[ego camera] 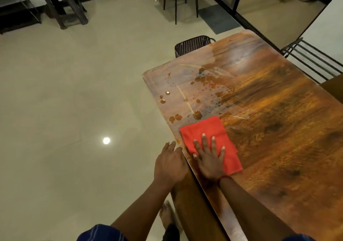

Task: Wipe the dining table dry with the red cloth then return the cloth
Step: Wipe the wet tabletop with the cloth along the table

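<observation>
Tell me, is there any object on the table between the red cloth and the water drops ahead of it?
No. The red cloth lies flat under the right hand, and the water drops sit just beyond it on bare table.

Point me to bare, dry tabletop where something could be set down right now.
Free: the broad stretch of dining table right of the red cloth, running to the far right corner; it looks bare, though glare hides any film. Taken: the near-left strip, with the right hand flat on the cloth and the left hand at the edge. Water droplets cover the far-left corner.
</observation>
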